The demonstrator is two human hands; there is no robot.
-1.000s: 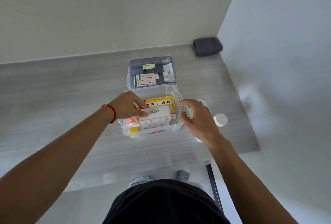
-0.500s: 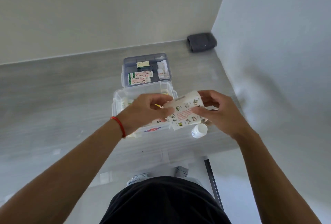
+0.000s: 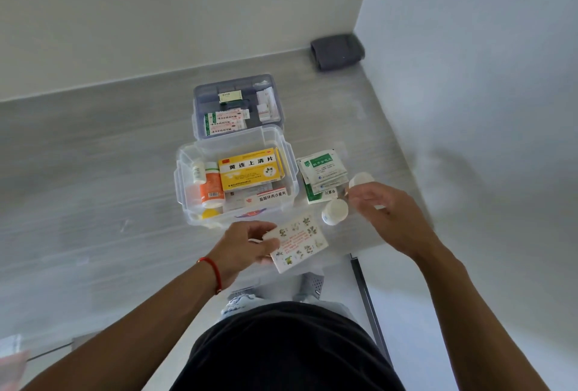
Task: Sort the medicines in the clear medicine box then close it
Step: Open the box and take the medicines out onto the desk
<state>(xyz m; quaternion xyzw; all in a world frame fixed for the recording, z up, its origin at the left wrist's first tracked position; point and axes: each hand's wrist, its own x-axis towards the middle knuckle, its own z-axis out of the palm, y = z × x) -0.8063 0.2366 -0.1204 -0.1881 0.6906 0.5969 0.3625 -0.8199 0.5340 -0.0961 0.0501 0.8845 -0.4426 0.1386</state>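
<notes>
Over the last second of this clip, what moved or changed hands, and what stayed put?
The white herb-printed medicine box came out of the clear medicine box and was held in both hands; now only the left hand grips it, nearer the body. The right hand let go and moved right, over the white bottles. The yellow box, orange bottle and gray tray kept their places.

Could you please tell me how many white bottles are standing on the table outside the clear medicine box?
2: one white bottle just right of the clear medicine box near corner, another behind it, partly covered by the right hand. More may be hidden.
</notes>
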